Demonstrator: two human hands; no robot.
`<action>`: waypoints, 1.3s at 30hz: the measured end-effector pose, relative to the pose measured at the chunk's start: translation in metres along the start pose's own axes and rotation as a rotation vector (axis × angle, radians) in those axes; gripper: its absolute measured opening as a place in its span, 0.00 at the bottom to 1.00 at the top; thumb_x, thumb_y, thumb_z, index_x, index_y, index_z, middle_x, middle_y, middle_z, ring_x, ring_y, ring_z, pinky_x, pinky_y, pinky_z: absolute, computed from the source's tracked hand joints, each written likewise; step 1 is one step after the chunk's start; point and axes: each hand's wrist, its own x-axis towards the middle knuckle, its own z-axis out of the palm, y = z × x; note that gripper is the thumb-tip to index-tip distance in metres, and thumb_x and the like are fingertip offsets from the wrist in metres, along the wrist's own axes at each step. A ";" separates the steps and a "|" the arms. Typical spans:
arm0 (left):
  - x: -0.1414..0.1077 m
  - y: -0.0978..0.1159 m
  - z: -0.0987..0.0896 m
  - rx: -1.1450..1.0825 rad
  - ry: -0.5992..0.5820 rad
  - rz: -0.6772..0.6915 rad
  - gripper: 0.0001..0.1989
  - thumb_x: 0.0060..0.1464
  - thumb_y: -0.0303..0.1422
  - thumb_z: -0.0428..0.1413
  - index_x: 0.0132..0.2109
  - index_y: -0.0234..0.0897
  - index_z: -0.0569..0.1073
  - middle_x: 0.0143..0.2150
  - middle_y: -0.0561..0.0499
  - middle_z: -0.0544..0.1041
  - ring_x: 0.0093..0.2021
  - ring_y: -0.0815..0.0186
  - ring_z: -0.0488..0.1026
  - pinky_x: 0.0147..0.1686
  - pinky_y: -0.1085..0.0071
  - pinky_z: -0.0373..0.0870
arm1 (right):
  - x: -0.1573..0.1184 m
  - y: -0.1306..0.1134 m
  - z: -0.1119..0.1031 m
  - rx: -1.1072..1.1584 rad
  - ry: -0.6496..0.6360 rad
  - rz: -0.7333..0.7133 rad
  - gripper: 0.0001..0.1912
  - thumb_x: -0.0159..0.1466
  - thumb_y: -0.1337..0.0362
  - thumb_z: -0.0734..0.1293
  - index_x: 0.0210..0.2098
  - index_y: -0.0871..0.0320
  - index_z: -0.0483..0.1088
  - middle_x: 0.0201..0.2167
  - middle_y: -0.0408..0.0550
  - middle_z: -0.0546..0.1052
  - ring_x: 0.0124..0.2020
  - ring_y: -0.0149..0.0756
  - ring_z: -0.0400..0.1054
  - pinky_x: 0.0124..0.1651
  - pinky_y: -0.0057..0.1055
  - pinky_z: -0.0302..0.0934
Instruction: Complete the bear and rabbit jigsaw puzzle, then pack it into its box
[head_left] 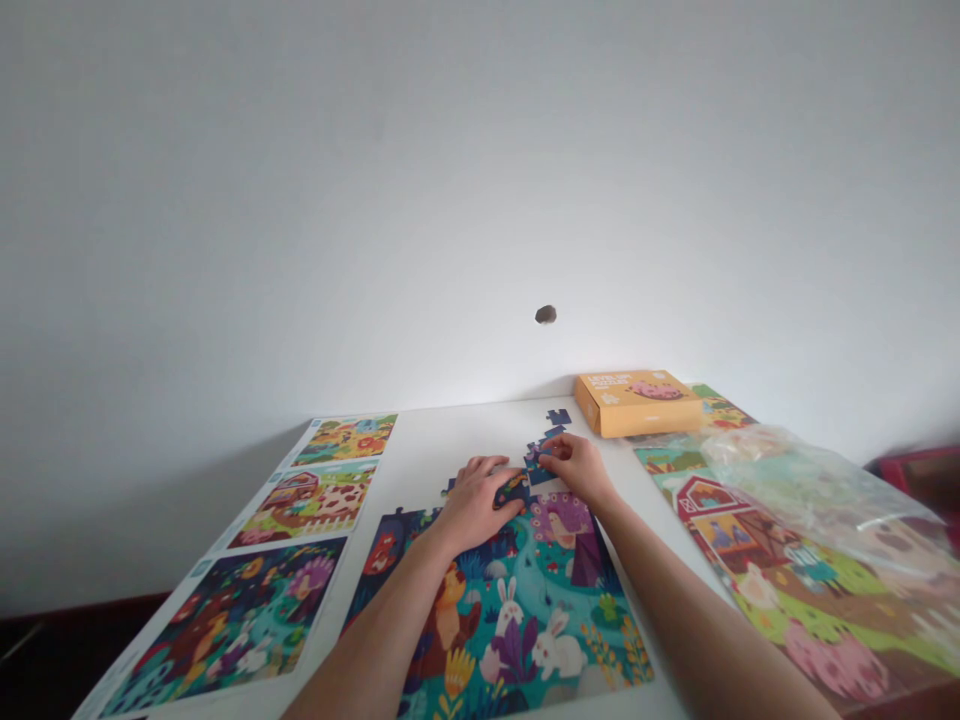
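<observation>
A partly assembled jigsaw puzzle (540, 575) of a forest scene with rabbits, a fox and a peacock lies on the white table (442, 445). My left hand (476, 505) rests on its upper edge with the fingers apart, covering part of the picture. Just beyond that edge, my right hand (577, 468) has its thumb and fingertips pinched on a dark blue puzzle piece (535, 460). Fingers partly hide this piece. Close by are more loose pieces, among them a dark blue one (559, 416) farther back.
On the left lies a sheet with several printed puzzle pictures (315, 500). A yellow puzzle box (637, 405) stands at the back right. Beside my right arm, a farm puzzle (780, 590) is partly covered by a clear plastic bag (817, 480). The wall (465, 200) rises behind the table.
</observation>
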 end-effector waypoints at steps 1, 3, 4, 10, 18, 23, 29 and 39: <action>0.000 0.000 0.000 -0.003 0.002 -0.002 0.22 0.53 0.39 0.57 0.55 0.44 0.70 0.56 0.46 0.69 0.57 0.54 0.61 0.57 0.56 0.60 | 0.001 0.001 0.000 0.041 0.023 0.006 0.15 0.53 0.59 0.68 0.38 0.60 0.73 0.26 0.45 0.77 0.29 0.35 0.71 0.32 0.27 0.60; 0.000 0.001 0.000 -0.014 0.008 -0.006 0.24 0.53 0.39 0.57 0.57 0.43 0.69 0.56 0.46 0.69 0.58 0.54 0.61 0.57 0.57 0.60 | 0.002 0.002 -0.002 0.100 0.067 0.021 0.17 0.54 0.57 0.68 0.39 0.60 0.73 0.28 0.46 0.78 0.31 0.36 0.72 0.34 0.28 0.62; 0.000 0.001 0.000 -0.021 0.012 -0.007 0.24 0.53 0.39 0.57 0.57 0.42 0.68 0.56 0.46 0.69 0.58 0.54 0.61 0.57 0.57 0.60 | 0.003 0.003 -0.002 0.115 0.082 0.028 0.17 0.54 0.57 0.68 0.39 0.61 0.73 0.28 0.47 0.78 0.31 0.37 0.73 0.34 0.28 0.62; 0.001 0.000 0.001 -0.096 0.078 -0.005 0.27 0.51 0.38 0.59 0.58 0.42 0.66 0.56 0.46 0.70 0.57 0.55 0.63 0.56 0.57 0.62 | 0.004 0.004 -0.003 0.193 0.053 0.057 0.18 0.54 0.53 0.68 0.34 0.62 0.75 0.25 0.48 0.77 0.26 0.35 0.70 0.28 0.26 0.59; 0.006 -0.006 0.008 -0.372 0.246 -0.022 0.19 0.59 0.33 0.52 0.57 0.43 0.68 0.41 0.49 0.78 0.43 0.63 0.74 0.48 0.64 0.68 | -0.005 -0.012 0.005 0.447 -0.248 -0.067 0.24 0.50 0.56 0.72 0.44 0.62 0.73 0.24 0.44 0.75 0.25 0.30 0.66 0.27 0.26 0.56; 0.008 -0.006 0.007 -0.498 0.320 -0.094 0.09 0.57 0.32 0.53 0.44 0.39 0.74 0.39 0.51 0.78 0.40 0.66 0.75 0.44 0.69 0.69 | -0.011 -0.017 0.007 0.593 -0.385 -0.050 0.22 0.47 0.58 0.75 0.40 0.59 0.72 0.28 0.42 0.75 0.26 0.29 0.65 0.29 0.26 0.58; 0.008 -0.002 0.002 -0.536 0.313 -0.153 0.06 0.55 0.36 0.55 0.37 0.38 0.72 0.33 0.53 0.77 0.36 0.67 0.74 0.40 0.72 0.68 | -0.005 -0.010 0.011 0.561 -0.284 -0.022 0.18 0.53 0.49 0.70 0.29 0.60 0.70 0.22 0.43 0.73 0.25 0.32 0.67 0.31 0.29 0.61; 0.006 -0.005 0.004 -0.248 0.235 -0.069 0.10 0.53 0.25 0.53 0.38 0.41 0.76 0.39 0.52 0.78 0.44 0.63 0.71 0.47 0.65 0.66 | -0.003 -0.006 -0.002 -0.292 -0.006 -0.083 0.13 0.61 0.64 0.61 0.36 0.55 0.78 0.33 0.47 0.80 0.36 0.36 0.72 0.39 0.27 0.58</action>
